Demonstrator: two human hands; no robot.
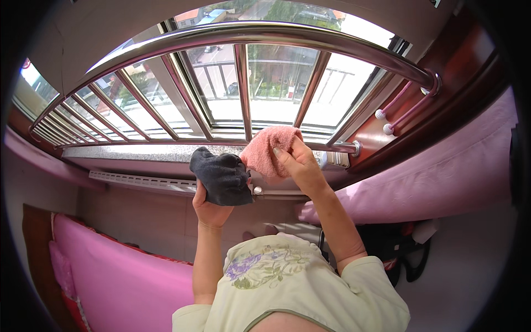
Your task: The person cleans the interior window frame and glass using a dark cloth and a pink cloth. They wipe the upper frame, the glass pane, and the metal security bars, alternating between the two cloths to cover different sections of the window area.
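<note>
My left hand [210,211] grips a bunched dark grey cloth [222,176] from below, most of its fingers hidden behind the fabric. A fluffy pink cloth [267,149] is pinched in my right hand [300,164], its thumb lying on the front of the pile. The two cloths meet or overlap at their near edges; whether they touch cannot be told. Both hands are raised in front of the window, before the lower rail of a polished metal guard railing [243,91].
Behind the railing runs a speckled stone windowsill [124,152], with a white radiator [141,178] below it. A pink curtain [415,178] hangs at the right, near pink cords with white beaded balls [388,129]. A bed with a pink cover [124,269] stands at the lower left.
</note>
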